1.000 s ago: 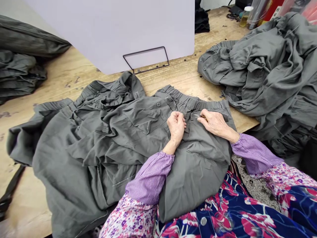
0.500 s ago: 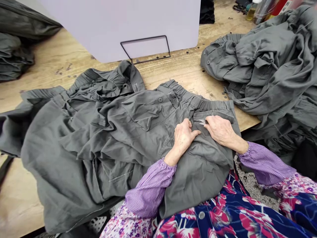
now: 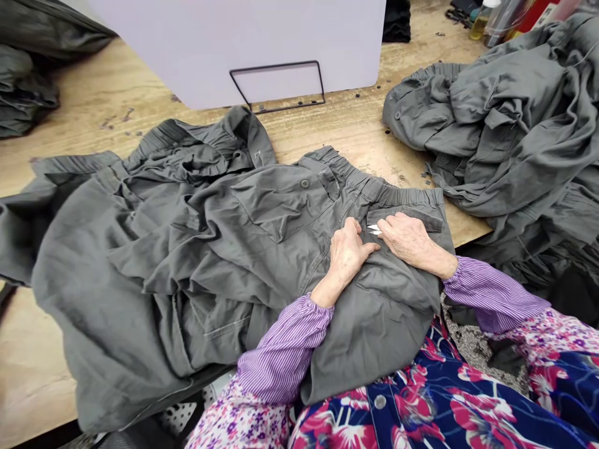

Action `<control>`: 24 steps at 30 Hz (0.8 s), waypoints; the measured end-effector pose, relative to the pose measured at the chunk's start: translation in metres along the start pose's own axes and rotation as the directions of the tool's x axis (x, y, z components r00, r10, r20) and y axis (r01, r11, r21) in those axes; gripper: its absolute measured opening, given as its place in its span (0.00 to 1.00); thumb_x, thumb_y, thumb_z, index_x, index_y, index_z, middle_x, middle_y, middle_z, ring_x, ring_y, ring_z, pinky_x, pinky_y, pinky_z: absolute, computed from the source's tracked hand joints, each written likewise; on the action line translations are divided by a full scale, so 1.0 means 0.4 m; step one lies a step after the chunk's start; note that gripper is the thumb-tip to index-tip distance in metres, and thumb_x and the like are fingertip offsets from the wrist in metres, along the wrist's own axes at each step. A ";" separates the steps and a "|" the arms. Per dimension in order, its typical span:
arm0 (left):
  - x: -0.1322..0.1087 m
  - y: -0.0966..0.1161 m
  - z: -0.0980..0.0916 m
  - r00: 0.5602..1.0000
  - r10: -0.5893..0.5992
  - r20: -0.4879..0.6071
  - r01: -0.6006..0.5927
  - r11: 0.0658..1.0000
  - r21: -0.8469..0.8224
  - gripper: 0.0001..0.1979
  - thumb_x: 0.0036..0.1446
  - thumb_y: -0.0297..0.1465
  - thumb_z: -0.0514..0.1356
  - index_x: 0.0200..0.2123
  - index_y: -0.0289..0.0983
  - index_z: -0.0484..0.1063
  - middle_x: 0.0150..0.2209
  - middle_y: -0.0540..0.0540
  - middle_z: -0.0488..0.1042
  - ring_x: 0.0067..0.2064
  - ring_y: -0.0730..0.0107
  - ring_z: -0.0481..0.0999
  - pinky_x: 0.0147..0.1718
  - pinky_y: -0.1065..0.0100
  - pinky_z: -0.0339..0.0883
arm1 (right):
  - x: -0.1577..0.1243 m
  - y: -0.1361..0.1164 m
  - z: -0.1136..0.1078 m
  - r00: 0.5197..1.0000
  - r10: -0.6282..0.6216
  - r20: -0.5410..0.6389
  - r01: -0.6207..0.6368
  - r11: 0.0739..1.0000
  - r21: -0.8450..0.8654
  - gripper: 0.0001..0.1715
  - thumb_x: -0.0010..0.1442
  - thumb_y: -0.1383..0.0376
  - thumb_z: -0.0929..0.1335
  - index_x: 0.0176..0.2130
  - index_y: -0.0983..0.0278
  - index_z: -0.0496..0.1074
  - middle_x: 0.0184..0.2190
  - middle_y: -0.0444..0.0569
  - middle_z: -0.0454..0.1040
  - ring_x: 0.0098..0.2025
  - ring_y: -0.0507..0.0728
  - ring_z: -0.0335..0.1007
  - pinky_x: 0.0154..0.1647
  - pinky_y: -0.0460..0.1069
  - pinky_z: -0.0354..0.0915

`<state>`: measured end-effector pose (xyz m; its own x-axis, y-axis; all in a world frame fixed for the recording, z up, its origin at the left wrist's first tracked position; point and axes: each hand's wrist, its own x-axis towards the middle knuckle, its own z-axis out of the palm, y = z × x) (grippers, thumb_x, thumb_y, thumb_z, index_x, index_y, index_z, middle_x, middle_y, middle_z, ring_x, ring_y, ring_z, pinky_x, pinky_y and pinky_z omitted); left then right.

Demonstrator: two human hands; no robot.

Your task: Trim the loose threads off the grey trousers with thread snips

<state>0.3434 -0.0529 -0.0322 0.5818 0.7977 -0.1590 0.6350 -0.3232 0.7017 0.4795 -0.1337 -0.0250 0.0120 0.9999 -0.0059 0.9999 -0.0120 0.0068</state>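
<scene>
Fingers of the right hand (image 3: 409, 238) lie curved and close together over small thread snips (image 3: 374, 229), whose two pale, pointed blades stick out past the fingertips toward the other hand. The handles are hidden under the fingers, so little of the grip shows. The left hand (image 3: 346, 255) bears down on the cloth just beside them, its knuckles raised, its thumb stretched toward the snips and its fingertips tucked down out of sight. Whether it pinches a fold, I cannot tell.

Both hands rest on grey-green cargo trousers (image 3: 384, 312), which lie bunched and creased across the wooden table (image 3: 355, 125) and over the person's lap. Directly under the right hand runs a narrow pocket flap (image 3: 407, 218), and just above the fingers is a gathered elastic waistband (image 3: 407, 196). Left of the hands sits a back pocket with a round button (image 3: 305, 183). A small pale tag (image 3: 257, 156) on the cloth beyond is too small to read.

Striped purple sleeves (image 3: 285, 349) run back from both wrists, and a navy floral garment (image 3: 379, 405) covers the lap below the hands. Farther ahead stands a white board (image 3: 234, 43) on a black wire stand (image 3: 276, 87). A heap of similar grey trousers (image 3: 496, 118) lies off to the right, and a folded stack (image 3: 23, 81) lies far left.
</scene>
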 end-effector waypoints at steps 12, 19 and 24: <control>0.004 -0.020 0.003 0.999 0.019 -0.038 -0.025 0.987 -0.161 0.22 0.37 0.25 0.65 0.33 0.39 0.55 0.19 0.60 0.64 0.22 0.74 0.66 0.28 0.71 0.57 | 0.000 0.016 0.044 0.991 0.076 -0.113 -0.034 0.941 0.336 0.10 0.64 0.61 0.59 0.40 0.65 0.64 0.34 0.51 0.73 0.36 0.56 0.68 0.33 0.47 0.54; 0.010 -0.027 0.011 0.999 0.014 -0.046 -0.023 0.980 -0.199 0.20 0.37 0.23 0.61 0.32 0.40 0.54 0.17 0.60 0.63 0.21 0.75 0.65 0.28 0.72 0.58 | 0.003 0.016 0.039 0.993 0.043 -0.114 -0.022 0.984 0.179 0.13 0.65 0.62 0.57 0.38 0.66 0.65 0.31 0.50 0.73 0.34 0.55 0.67 0.32 0.48 0.52; 0.010 -0.028 0.012 0.999 0.017 -0.051 -0.028 0.973 -0.229 0.21 0.37 0.22 0.60 0.33 0.40 0.53 0.16 0.61 0.62 0.20 0.75 0.65 0.27 0.72 0.57 | -0.021 0.016 0.010 0.997 0.050 -0.054 -0.043 0.992 0.121 0.12 0.65 0.61 0.58 0.38 0.66 0.65 0.32 0.51 0.73 0.35 0.56 0.68 0.31 0.48 0.51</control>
<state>0.3412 -0.0485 -0.0439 0.5654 0.8173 -0.1114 0.4849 -0.2201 0.8464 0.4860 -0.1423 -0.0289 0.0612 0.9969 0.0487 0.9919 -0.0553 -0.1141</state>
